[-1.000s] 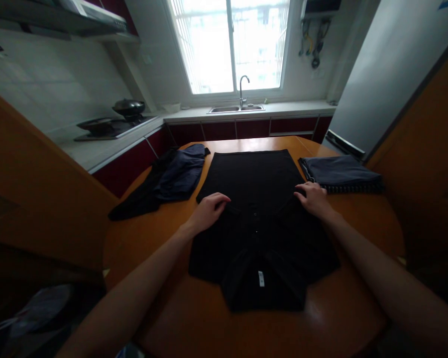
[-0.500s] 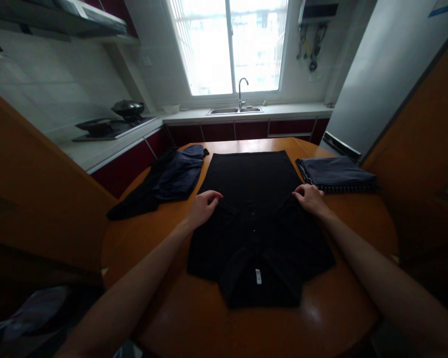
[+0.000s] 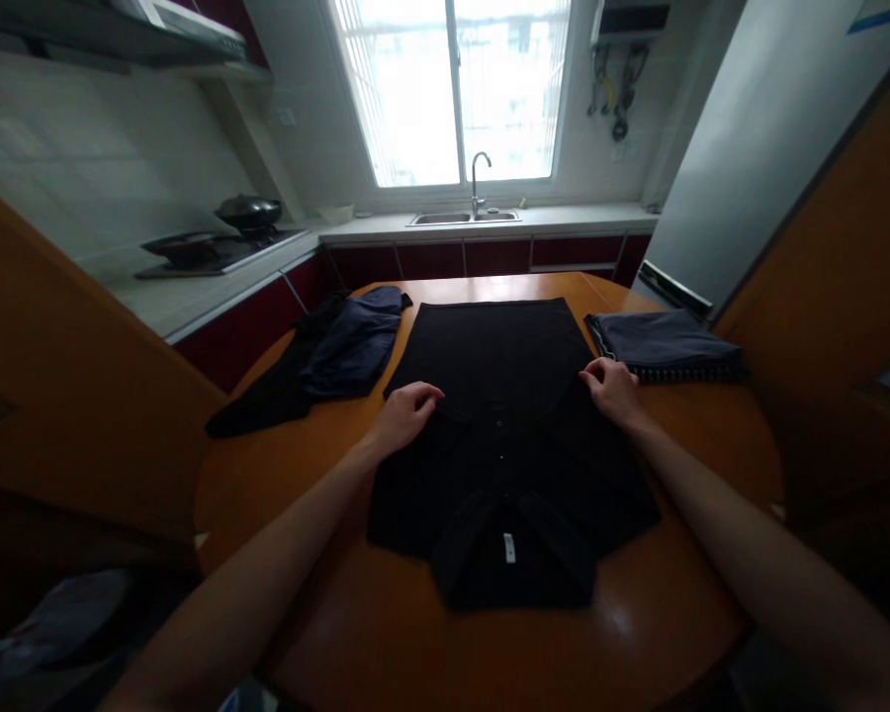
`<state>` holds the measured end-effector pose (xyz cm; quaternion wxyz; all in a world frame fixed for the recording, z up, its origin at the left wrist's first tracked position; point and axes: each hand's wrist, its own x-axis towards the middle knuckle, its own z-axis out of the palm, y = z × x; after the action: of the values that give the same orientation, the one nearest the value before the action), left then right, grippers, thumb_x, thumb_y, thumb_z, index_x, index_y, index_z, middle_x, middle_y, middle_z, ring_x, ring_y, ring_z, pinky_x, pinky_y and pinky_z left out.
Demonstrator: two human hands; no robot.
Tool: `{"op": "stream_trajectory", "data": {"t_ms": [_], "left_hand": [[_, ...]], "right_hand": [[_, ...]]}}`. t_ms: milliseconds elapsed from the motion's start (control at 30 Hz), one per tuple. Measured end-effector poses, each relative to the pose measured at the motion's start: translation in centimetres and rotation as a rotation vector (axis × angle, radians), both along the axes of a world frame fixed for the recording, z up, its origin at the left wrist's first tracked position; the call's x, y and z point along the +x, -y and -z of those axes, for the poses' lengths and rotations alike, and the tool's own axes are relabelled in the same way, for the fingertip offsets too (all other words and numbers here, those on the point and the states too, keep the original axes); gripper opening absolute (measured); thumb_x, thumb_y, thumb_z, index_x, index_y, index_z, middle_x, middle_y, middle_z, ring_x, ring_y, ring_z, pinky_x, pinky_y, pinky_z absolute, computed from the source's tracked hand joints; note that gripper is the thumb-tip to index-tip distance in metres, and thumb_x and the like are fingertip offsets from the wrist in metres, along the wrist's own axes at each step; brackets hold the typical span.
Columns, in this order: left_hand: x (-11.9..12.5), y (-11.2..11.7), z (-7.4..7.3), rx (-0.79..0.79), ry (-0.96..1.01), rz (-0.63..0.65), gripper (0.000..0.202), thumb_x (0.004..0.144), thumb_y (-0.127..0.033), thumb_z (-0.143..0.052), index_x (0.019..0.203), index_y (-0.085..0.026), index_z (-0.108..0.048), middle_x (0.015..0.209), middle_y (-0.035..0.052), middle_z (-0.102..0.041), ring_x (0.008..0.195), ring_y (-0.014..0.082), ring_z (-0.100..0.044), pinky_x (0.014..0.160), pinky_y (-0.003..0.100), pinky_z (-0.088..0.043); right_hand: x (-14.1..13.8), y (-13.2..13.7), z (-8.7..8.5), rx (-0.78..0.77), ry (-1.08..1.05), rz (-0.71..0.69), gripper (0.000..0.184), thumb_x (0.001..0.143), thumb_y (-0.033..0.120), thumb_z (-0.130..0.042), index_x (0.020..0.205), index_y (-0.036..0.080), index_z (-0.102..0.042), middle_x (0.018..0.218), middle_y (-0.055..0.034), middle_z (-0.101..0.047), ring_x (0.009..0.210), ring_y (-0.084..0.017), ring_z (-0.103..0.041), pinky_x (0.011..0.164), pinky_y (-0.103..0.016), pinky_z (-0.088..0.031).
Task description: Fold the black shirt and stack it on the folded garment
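Observation:
A black polo shirt lies front up on the round wooden table, its collar and white neck label towards me and its hem at the far side. The short sleeves are turned inward over the body. My left hand is closed, thumb and fingers pinching the cloth at the left sleeve's edge. At the opposite side, my right hand pinches the edge of the right sleeve in the same way. Some of the cloth in each grip is hidden by the fingers.
Dark crumpled clothes lie at the table's left. A folded grey garment with a patterned edge is on the right, close beyond my right hand. Behind are a counter with a sink, a stove with pans, and a fridge.
The view has shifted slightly. Both hands keep their pinch on the sleeves, and the shirt lies almost exactly as before.

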<state>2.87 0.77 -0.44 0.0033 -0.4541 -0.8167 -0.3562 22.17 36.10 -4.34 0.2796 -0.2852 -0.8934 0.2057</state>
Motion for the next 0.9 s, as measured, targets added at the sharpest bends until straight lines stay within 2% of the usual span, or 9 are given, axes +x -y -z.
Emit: {"op": "stream_trajectory", "data": {"t_ms": [100, 233, 333, 433, 500, 600, 733, 900], "left_hand": [[0.2, -0.1, 0.0, -0.002, -0.003, 0.042, 0.024, 0.088, -0.027, -0.051, 0.096, -0.02, -0.072, 0.099, 0.0051, -0.073, 0.093, 0.022, -0.068, 0.087, 0.034, -0.052], [0.3, 0.0, -0.1, -0.007, -0.008, 0.041, 0.023, 0.088, -0.027, -0.051, 0.097, -0.02, -0.072, 0.1, 0.0057, -0.073, 0.094, 0.0224, -0.068, 0.09, 0.036, -0.051], [0.1, 0.2, -0.1, -0.001, -0.02, 0.002, 0.023, 0.087, -0.026, -0.051, 0.096, -0.019, -0.072, 0.1, 0.0064, -0.073, 0.095, 0.0228, -0.067, 0.09, 0.036, -0.052], [-0.2, 0.2, 0.0, 0.006, -0.037, -0.015, 0.023, 0.087, -0.025, -0.051, 0.095, -0.019, -0.072, 0.098, 0.0068, -0.072, 0.094, 0.0228, -0.067, 0.088, 0.036, -0.052], [-0.2, 0.1, 0.2, 0.01, -0.042, -0.01, 0.023, 0.087, -0.025, -0.051, 0.094, -0.019, -0.072, 0.098, 0.0069, -0.072, 0.094, 0.0231, -0.067, 0.088, 0.036, -0.051], [-0.2, -0.1, 0.5, 0.0, -0.037, 0.005, 0.023, 0.087, -0.025, -0.051, 0.094, -0.019, -0.072, 0.099, 0.0069, -0.071, 0.093, 0.0228, -0.066, 0.088, 0.037, -0.051], [-0.1, -0.4, 0.7, -0.031, -0.051, 0.026, 0.022, 0.087, -0.023, -0.051, 0.094, -0.019, -0.071, 0.099, 0.007, -0.071, 0.094, 0.0223, -0.066, 0.091, 0.038, -0.051], [-0.2, -0.4, 0.7, -0.044, -0.062, 0.041, 0.023, 0.088, -0.023, -0.05, 0.095, -0.019, -0.071, 0.1, 0.0071, -0.071, 0.096, 0.0227, -0.065, 0.092, 0.039, -0.05]], "right_hand": [[0.0, 0.3, -0.2, 0.025, 0.061, 0.029, 0.019, 0.091, 0.037, -0.055, 0.091, 0.021, -0.066, 0.101, -0.0101, -0.069, 0.101, -0.03, -0.059, 0.088, -0.044, -0.038], [0.5, 1.7, -1.3, 0.136, -0.008, -0.01, 0.024, 0.094, 0.032, -0.05, 0.105, 0.019, -0.067, 0.115, -0.0134, -0.066, 0.11, -0.031, -0.056, 0.092, -0.044, -0.039], [1.2, 3.8, -2.2, 0.136, -0.017, -0.208, 0.021, 0.094, 0.031, -0.051, 0.097, 0.02, -0.069, 0.107, -0.0106, -0.068, 0.104, -0.026, -0.059, 0.09, -0.037, -0.042], [1.8, 6.3, -2.8, 0.055, 0.103, -0.466, 0.02, 0.093, 0.037, -0.056, 0.085, 0.022, -0.066, 0.088, -0.0052, -0.068, 0.081, -0.019, -0.061, 0.073, -0.029, -0.044], [1.9, 7.6, -3.0, 0.049, 0.223, -0.546, 0.023, 0.089, 0.044, -0.062, 0.079, 0.023, -0.063, 0.08, -0.0023, -0.067, 0.07, -0.017, -0.06, 0.063, -0.027, -0.04], [1.9, 9.1, -3.1, 0.15, 0.322, -0.522, 0.025, 0.086, 0.043, -0.066, 0.073, 0.023, -0.059, 0.077, -0.0008, -0.067, 0.069, -0.016, -0.06, 0.06, -0.027, -0.035], [1.7, 10.0, -3.3, 0.292, 0.346, -0.454, 0.019, 0.089, 0.033, -0.059, 0.074, 0.021, -0.059, 0.08, -0.0019, -0.068, 0.075, -0.017, -0.063, 0.063, -0.027, -0.034], [1.5, 10.4, -3.5, 0.329, 0.31, -0.357, 0.019, 0.094, 0.03, -0.052, 0.079, 0.021, -0.061, 0.085, -0.0034, -0.07, 0.079, -0.018, -0.065, 0.066, -0.027, -0.036]]}}
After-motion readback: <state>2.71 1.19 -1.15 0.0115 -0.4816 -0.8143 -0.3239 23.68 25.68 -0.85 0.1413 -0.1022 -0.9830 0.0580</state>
